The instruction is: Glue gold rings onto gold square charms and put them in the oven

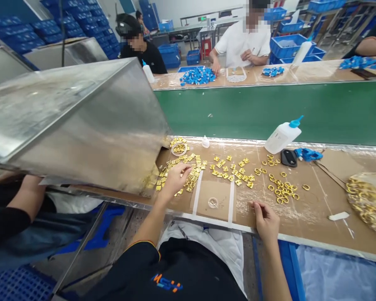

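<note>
My left hand (176, 177) reaches into a scatter of small gold square parts (192, 167) on the cardboard worktop (303, 209), fingers curled down onto them; what it grips is hidden. My right hand (266, 220) rests at the front edge of the bench, fingers curled in a loose pinch, with nothing nameable in it. Between the hands lies a taped-off cardboard square (214, 200) with a small clear ring (212, 203) on it. Gold rings (282, 188) lie scattered to the right of the square parts.
A large steel hopper (81, 121) overhangs the bench at left. A white glue bottle with a blue tip (282, 136), a black object (288, 157) and a bag of gold rings (368, 202) sit right. The green conveyor belt (269, 110) runs behind; other people work across it and at my left.
</note>
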Motion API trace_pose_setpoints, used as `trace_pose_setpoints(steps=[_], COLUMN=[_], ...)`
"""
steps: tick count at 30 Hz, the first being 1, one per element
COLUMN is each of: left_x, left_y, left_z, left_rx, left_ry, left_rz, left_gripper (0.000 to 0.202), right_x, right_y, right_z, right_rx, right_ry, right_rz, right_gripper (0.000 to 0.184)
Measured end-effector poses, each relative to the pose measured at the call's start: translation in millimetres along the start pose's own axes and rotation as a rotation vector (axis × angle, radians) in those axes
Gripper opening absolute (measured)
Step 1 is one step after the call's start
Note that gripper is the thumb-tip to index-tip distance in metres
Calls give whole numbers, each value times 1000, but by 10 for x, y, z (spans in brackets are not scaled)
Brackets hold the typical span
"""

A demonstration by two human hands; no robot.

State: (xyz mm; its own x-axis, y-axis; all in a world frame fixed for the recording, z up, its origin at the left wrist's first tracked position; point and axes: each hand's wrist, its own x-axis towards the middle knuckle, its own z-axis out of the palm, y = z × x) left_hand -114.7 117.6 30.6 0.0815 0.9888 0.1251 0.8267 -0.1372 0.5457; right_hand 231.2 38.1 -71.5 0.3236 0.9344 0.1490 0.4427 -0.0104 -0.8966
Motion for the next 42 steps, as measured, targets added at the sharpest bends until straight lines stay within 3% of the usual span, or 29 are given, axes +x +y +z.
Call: trace_pose_setpoints(steps=[2,5,9,12,17,22,27,29,32,34,37,40,42], left_x=[-345,-790,-1096,-1104,-924,-834,-986,-1076,-1183,-1224,-1240,-1208,-1166], left_y=[-184,-446,-638,-656,-632,-683,-730,-716,-611,-478,-235,-35,43], left_z=[-74,-32,130,214,253,203,134,153,265,389,605,781,844], left_rx=[3,30,46,49,62,68,13,-124,-495,-727,-969,-1025,-979], left_ry=[31,72,81,49,-89,-173,-152,-53,48,2,-162,-243,-226], left_rz=[-65,-168,-208,-163,-20,62,82,67,28,-34,-161,-210,-190], left_gripper=[20,16,23,27,5,20,35,38,33,28,26,27,26], right_x=[15,39,73,73,29,2,-59,-138,-319,-440,-541,-525,-482], right_y=[-10,-12,29,19,-126,-191,-203,-221,-287,-364,-513,-641,-688], right_z=[-7,-11,18,56,110,142,133,136,204,299,463,583,630], right_rx=[-22,-52,-103,-110,-121,-157,-160,-155,-134,-115,-64,-26,-26], right_ry=[5,15,77,129,195,204,191,169,65,-48,-214,-283,-281], right_rz=[-3,-10,28,56,28,6,-31,-52,-90,-115,-204,-336,-412], right_gripper=[68,73,76,76,72,68,58,54,47,42,32,17,17])
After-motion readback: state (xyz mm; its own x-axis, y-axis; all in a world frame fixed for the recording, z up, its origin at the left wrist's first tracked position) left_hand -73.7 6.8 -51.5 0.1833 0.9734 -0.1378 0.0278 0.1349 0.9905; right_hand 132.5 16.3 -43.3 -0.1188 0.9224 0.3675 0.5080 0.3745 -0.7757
